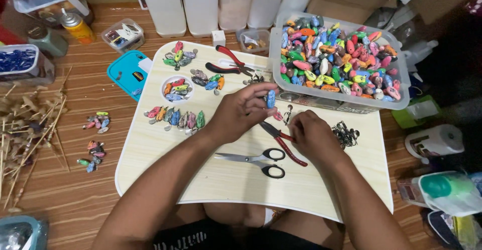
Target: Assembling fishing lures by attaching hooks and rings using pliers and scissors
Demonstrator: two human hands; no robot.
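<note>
A small blue oval bead [271,99] is being pinched upright between the fingertips of the left hand [240,113], its glossy painted surface showing above the thumb. The right hand [312,135] is being kept curled just to the right of it, its fingers closed around something small and metallic near a little metal clasp [289,112]; exactly what is being gripped cannot be told. Red-handled pliers [284,143] are lying under and between the two hands, and black-handled scissors [256,160] are resting on the lap table [221,179] just below them. A pile of dark metal hooks [345,134] is sitting right beside the right hand. Above both hands, the way is being closed off by a clear tub [341,59] heaped with many-coloured beads, its near wall close to the fingertips. To the left of the left hand, a row of finished beads [176,118] is being kept. Bare tabletop is being left open below the scissors, toward the near edge.
</note>
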